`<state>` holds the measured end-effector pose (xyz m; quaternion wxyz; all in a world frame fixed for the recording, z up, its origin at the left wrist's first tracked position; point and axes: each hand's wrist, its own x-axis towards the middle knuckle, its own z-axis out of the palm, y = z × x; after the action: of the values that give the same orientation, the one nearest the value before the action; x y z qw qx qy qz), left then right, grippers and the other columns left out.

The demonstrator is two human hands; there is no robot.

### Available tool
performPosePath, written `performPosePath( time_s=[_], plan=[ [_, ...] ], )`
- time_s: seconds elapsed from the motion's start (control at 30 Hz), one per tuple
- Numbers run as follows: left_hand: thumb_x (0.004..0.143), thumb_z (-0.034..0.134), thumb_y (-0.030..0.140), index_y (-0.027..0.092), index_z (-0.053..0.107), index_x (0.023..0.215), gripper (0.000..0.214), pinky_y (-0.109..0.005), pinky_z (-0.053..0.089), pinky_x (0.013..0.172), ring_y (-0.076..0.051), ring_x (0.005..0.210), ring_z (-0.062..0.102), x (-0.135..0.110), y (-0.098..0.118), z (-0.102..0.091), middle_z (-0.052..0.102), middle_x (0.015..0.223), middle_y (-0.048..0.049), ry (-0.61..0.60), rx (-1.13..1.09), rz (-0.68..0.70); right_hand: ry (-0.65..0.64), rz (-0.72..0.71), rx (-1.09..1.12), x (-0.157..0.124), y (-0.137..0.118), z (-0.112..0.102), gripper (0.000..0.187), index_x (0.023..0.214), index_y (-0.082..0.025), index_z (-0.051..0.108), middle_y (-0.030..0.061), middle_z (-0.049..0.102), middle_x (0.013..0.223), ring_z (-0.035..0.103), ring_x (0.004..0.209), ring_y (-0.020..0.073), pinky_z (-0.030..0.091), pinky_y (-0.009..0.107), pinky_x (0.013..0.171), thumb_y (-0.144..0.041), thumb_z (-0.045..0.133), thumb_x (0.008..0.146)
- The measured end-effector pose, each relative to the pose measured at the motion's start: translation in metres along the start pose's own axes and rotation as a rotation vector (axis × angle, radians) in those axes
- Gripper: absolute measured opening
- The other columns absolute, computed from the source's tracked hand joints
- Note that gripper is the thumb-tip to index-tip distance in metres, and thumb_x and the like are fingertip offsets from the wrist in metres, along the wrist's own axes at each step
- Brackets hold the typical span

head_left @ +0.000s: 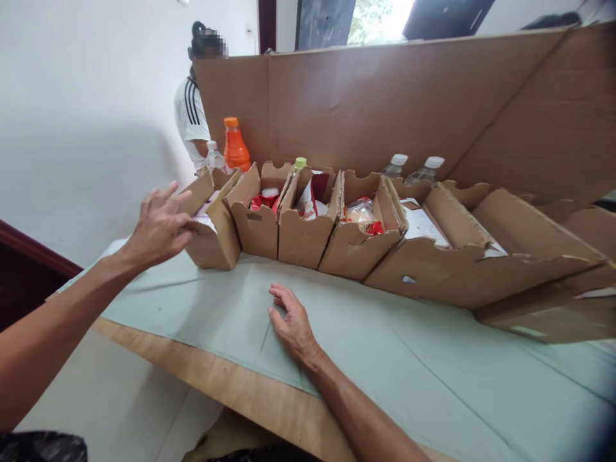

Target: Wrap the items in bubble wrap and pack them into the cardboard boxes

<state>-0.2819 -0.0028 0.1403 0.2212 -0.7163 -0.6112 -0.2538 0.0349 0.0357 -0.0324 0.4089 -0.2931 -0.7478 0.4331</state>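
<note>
My left hand (pixel 163 224) is at the leftmost cardboard box (pixel 214 244), its fingers spread near the box's front rim; whether it touches is hard to tell. A pale packet (pixel 208 215) shows inside that box. Lower down, my right hand (pixel 292 324) hovers over or rests on the pale green cloth (pixel 231 314), fingers slightly curled and apart, with nothing in it. Beyond it stand a box (pixel 257 236) with a red packet (pixel 264 201), a box (pixel 301 240) with a white and maroon packet (pixel 312 199), and a box (pixel 359 253) with clear and red wrappers (pixel 363 215).
Wider cardboard boxes (pixel 433 273) continue the row to the right. Behind the row are an orange bottle (pixel 235 147), clear bottles (pixel 395 167) with white caps and a tall cardboard panel (pixel 375 102). A person (pixel 192 109) in a white shirt is behind the panel's left end.
</note>
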Motion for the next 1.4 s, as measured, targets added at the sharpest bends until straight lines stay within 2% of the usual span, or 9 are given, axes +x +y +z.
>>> performPosePath(
  time_s=[0.13, 0.37, 0.47, 0.6, 0.77, 0.93, 1.13, 1.27, 1.4],
  plan=[
    [0.092, 0.067, 0.028, 0.019, 0.070, 0.075, 0.019, -0.070, 0.025, 0.123, -0.043, 0.148, 0.047, -0.030, 0.069, -0.037, 0.065, 0.145, -0.0128, 0.004, 0.150, 0.185, 0.005, 0.010, 0.023, 0.002, 0.000, 0.004, 0.037, 0.115, -0.022, 0.072, 0.0138, 0.069, 0.135, 0.070, 0.116, 0.0257, 0.060, 0.042, 0.096, -0.020, 0.059, 0.081],
    [0.100, 0.063, 0.025, 0.020, 0.068, 0.091, 0.012, -0.069, 0.017, 0.128, -0.033, 0.148, 0.049, -0.002, 0.181, -0.035, 0.060, 0.151, -0.0085, 0.164, -0.004, 0.330, 0.181, 0.095, -0.049, 0.006, -0.003, -0.026, 0.033, 0.114, -0.022, 0.071, 0.0148, 0.063, 0.144, 0.058, 0.134, 0.0308, 0.054, 0.051, 0.103, -0.029, 0.057, 0.084],
    [0.096, 0.072, 0.037, 0.028, 0.069, 0.118, 0.024, -0.063, 0.017, 0.131, -0.033, 0.153, 0.040, -0.011, 0.162, -0.043, 0.047, 0.163, 0.0044, 0.346, -0.187, 0.156, 0.251, 0.123, -0.087, -0.003, -0.012, -0.050, 0.032, 0.112, -0.022, 0.071, 0.0156, 0.063, 0.144, 0.060, 0.131, 0.0318, 0.055, 0.051, 0.098, -0.033, 0.058, 0.086],
    [0.093, 0.070, 0.054, 0.042, 0.063, 0.132, 0.042, -0.061, 0.027, 0.127, -0.033, 0.152, 0.040, -0.054, 0.074, -0.028, 0.054, 0.155, 0.0111, 0.578, -0.570, -0.598, 0.190, 0.151, -0.077, -0.025, -0.035, -0.051, 0.029, 0.112, -0.024, 0.073, 0.0137, 0.065, 0.142, 0.064, 0.126, 0.0301, 0.056, 0.049, 0.096, -0.034, 0.059, 0.089],
    [0.077, 0.062, 0.080, 0.025, 0.073, 0.100, 0.061, -0.063, 0.043, 0.112, -0.043, 0.143, 0.049, -0.104, 0.032, 0.033, 0.075, 0.124, -0.0070, 0.314, -1.143, -1.153, 0.024, 0.135, 0.051, -0.048, -0.071, -0.009, 0.050, 0.144, -0.027, 0.058, 0.0112, 0.048, 0.162, 0.047, 0.147, 0.0307, 0.046, 0.054, 0.115, -0.041, 0.059, 0.097],
    [0.086, 0.061, 0.072, 0.026, 0.072, 0.106, 0.051, -0.043, 0.049, 0.106, -0.031, 0.137, 0.055, -0.113, 0.106, 0.062, 0.075, 0.124, -0.0047, 0.429, -1.243, -1.074, 0.151, 0.168, 0.087, -0.057, -0.081, -0.011, 0.067, 0.156, -0.027, 0.044, 0.0124, 0.042, 0.165, 0.042, 0.150, 0.0353, 0.038, 0.061, 0.120, -0.060, 0.053, 0.099],
    [0.098, 0.058, 0.050, 0.025, 0.049, 0.149, 0.058, -0.045, 0.038, 0.122, -0.029, 0.144, 0.050, -0.089, 0.186, 0.089, 0.058, 0.153, -0.0086, 0.087, -1.369, -0.744, 0.463, 0.225, -0.170, -0.043, -0.062, -0.104, 0.061, 0.120, -0.019, 0.063, 0.0136, 0.071, 0.114, 0.066, 0.106, 0.0329, 0.052, 0.052, 0.095, -0.067, 0.065, 0.084],
    [0.087, 0.069, 0.040, 0.019, 0.026, 0.164, 0.090, -0.054, 0.029, 0.128, -0.036, 0.155, 0.035, -0.075, 0.192, 0.106, 0.036, 0.169, -0.0158, -0.358, -1.218, -0.483, 0.440, 0.415, -0.485, -0.059, -0.030, -0.153, 0.059, 0.108, -0.017, 0.065, 0.0123, 0.072, 0.097, 0.065, 0.080, 0.0281, 0.052, 0.044, 0.076, -0.066, 0.066, 0.075],
    [0.087, 0.068, 0.035, 0.020, 0.050, 0.153, 0.070, -0.058, 0.033, 0.125, -0.038, 0.152, 0.041, -0.094, 0.170, 0.093, 0.049, 0.161, -0.0172, -0.640, -0.894, -0.201, 0.311, 0.459, -0.697, -0.101, 0.001, -0.165, 0.071, 0.123, -0.013, 0.065, 0.0205, 0.071, 0.121, 0.066, 0.076, 0.0297, 0.053, 0.046, 0.067, -0.066, 0.056, 0.077]
  ],
)
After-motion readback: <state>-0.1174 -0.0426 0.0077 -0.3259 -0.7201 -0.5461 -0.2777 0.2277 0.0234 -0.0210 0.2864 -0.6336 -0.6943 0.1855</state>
